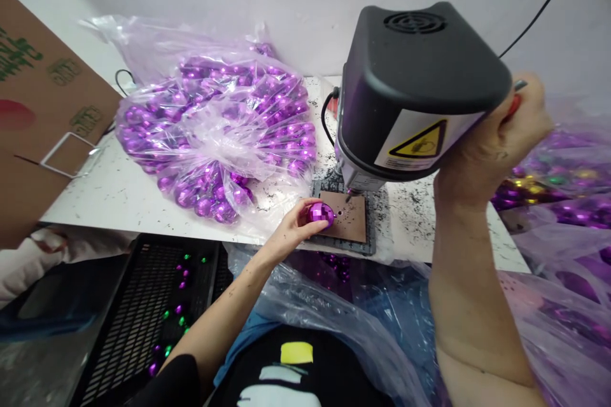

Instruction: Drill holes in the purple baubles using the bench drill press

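Note:
A shiny purple faceted ball (321, 215) is pinched in the fingers of my left hand (300, 222), just at the left edge of a brown board (356, 222) with a small dark hole. That board lies on the dark base (371, 238) of a black drill press (424, 70). Its bit (350, 196) points down above the board, to the right of the ball. My right hand (518, 121) is raised at the machine's right side, with its fingers curled round a lever with a red part (513, 105).
A clear plastic bag (214, 127) full of purple balls covers the left of the white table (109, 197). Dark shavings lie around the base. A cardboard box (48, 108) stands far left, above a black crate (138, 305) holding small green and purple balls. More bagged balls (558, 184) lie right.

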### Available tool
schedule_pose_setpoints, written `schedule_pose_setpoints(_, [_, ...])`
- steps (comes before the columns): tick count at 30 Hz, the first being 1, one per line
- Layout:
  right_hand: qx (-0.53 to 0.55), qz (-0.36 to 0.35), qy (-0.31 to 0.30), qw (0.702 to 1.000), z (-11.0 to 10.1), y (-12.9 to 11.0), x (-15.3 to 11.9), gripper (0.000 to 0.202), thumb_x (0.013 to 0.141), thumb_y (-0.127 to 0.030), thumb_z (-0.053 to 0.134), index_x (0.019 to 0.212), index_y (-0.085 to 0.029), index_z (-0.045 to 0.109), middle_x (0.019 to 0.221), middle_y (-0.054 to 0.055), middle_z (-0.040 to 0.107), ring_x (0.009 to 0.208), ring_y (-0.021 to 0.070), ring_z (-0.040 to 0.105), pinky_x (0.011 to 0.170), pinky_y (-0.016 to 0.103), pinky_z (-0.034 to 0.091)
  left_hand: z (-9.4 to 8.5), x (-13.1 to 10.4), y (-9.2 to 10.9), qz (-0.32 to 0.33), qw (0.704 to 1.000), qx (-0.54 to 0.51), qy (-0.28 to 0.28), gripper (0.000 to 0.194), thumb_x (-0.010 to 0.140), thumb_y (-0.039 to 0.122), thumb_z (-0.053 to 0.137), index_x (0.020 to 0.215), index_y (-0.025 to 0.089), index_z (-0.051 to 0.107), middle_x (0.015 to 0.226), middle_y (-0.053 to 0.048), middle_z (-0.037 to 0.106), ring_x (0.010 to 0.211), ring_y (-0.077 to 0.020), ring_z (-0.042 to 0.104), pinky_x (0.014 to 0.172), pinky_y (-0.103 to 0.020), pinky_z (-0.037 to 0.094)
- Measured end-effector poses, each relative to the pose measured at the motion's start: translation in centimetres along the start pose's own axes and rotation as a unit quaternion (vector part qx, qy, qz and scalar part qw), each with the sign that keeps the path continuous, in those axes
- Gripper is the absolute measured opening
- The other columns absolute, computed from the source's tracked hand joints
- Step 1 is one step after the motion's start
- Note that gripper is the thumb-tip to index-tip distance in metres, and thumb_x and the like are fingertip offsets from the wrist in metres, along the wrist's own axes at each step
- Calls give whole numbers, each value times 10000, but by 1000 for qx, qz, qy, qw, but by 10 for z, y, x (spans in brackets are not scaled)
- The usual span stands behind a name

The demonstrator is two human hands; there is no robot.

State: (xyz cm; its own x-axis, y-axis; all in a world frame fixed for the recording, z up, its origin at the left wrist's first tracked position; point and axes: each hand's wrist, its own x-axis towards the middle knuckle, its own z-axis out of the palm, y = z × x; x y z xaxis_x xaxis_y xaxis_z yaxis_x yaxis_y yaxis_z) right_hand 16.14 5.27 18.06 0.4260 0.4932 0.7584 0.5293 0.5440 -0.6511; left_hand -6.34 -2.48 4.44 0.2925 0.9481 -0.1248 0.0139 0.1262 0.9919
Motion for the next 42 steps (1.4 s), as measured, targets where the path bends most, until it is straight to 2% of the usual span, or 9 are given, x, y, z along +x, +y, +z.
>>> schedule_pose_setpoints(4, [8, -1, -16, 1000, -2, 1, 1, 639, 816, -762, 374, 690, -139, 312, 623, -58, 245, 605, -19, 251, 589, 168, 210, 12, 18, -7, 43, 982, 181, 42, 521, 803, 387, 739, 1250, 212, 536, 1117, -42, 662, 1006, -205, 632, 900, -337, 491])
schedule_pose_setpoints(9, [3, 3, -16, 1000, -4, 0, 1, 634, 839, -751, 373, 699, -136, 310, 642, -51, 234, 629, -10, 241, 610, 180, 204, 24, 30, -7, 118, 923, 363, 50, 458, 818, 321, 736, 1221, 225, 541, 1149, -50, 632, 1065, -229, 608, 926, -361, 482])
schedule_pose_setpoints(13, [3, 6, -18, 1000, -3, 0, -1, 621, 855, -736, 361, 707, -135, 311, 651, -47, 240, 641, -3, 245, 630, 186, 209, 37, 39, -10, 128, 882, 444, 89, 480, 781, 411, 771, 1182, 231, 578, 1074, -49, 595, 1013, -234, 587, 873, -354, 478])
schedule_pose_setpoints(18, [-3, 12, -18, 1000, -4, -1, -1, 621, 836, -745, 352, 707, -140, 304, 660, -43, 218, 641, -4, 241, 633, 181, 211, 51, 48, -17, 132, 865, 464, 137, 467, 733, 455, 803, 1106, 234, 627, 985, -41, 566, 982, -238, 558, 895, -375, 426])
schedule_pose_setpoints(27, [-14, -33, -11, 999, -9, -7, -7, 557, 912, -649, 381, 729, -122, 381, 652, -39, 274, 625, -5, 273, 612, 164, 254, 54, 49, -25, 168, 869, 442, 146, 429, 729, 412, 801, 1082, 235, 632, 1006, -49, 584, 1023, -252, 542, 974, -413, 363])
schedule_pose_setpoints(31, [-22, -105, 44, 993, -20, -3, -33, 390, 952, -464, 458, 811, -112, 548, 679, -17, 427, 575, 2, 412, 568, 184, 319, 54, 49, -27, 169, 869, 440, 150, 423, 723, 407, 800, 1066, 226, 631, 1015, -52, 589, 1017, -252, 541, 968, -416, 364])
schedule_pose_setpoints(34, [-14, -167, 84, 982, -29, 7, -60, 315, 912, -419, 524, 825, -122, 580, 710, -8, 509, 567, 24, 495, 568, 204, 376, 54, 49, -29, 172, 868, 441, 152, 436, 719, 414, 799, 1071, 223, 627, 1015, -53, 592, 1017, -254, 541, 970, -420, 365])
schedule_pose_setpoints(37, [5, -207, 63, 976, -35, 16, -80, 253, 866, -405, 560, 880, -152, 573, 672, -16, 527, 582, 76, 547, 542, 233, 422, 53, 49, -29, 175, 867, 442, 151, 428, 725, 415, 793, 1066, 220, 622, 1015, -55, 595, 1019, -257, 545, 962, -420, 368])
schedule_pose_setpoints(42, [5, -174, 33, 984, -38, 19, -94, 163, 854, -343, 533, 921, -199, 568, 643, -22, 513, 594, 100, 553, 549, 264, 462, 53, 50, -30, 171, 864, 450, 150, 436, 724, 423, 794, 1064, 219, 614, 1045, -67, 604, 1044, -269, 545, 959, -422, 377])
